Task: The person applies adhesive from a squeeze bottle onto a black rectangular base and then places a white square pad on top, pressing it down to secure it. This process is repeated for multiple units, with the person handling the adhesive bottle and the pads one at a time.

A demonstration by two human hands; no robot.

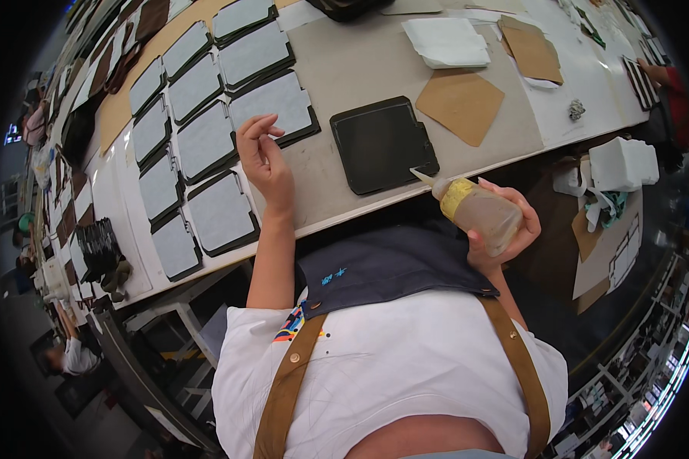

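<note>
My right hand (522,222) is wrapped round a squeeze bottle (486,218), cloudy and see-through with a yellow band near its neck. The bottle lies tilted, its pale pointed nozzle aimed at the lower right corner of a black flat panel (379,145). That panel has rounded corners and a notched right edge, and it lies near the table's front edge. My left hand (264,162) is raised to the left of the panel, fingers loosely bent and apart, with nothing in it. Behind the left hand lies one of several black-edged pieces with pale grey faces (272,107).
Those pieces lie in rows across the left of the worktable (333,73). A brown card sheet (461,105) and a white stack (445,42) lie beyond the panel, near more brown sheets (532,50). A crumpled silvery lump (576,110) sits at right. Another person's red sleeve (680,111) shows far right.
</note>
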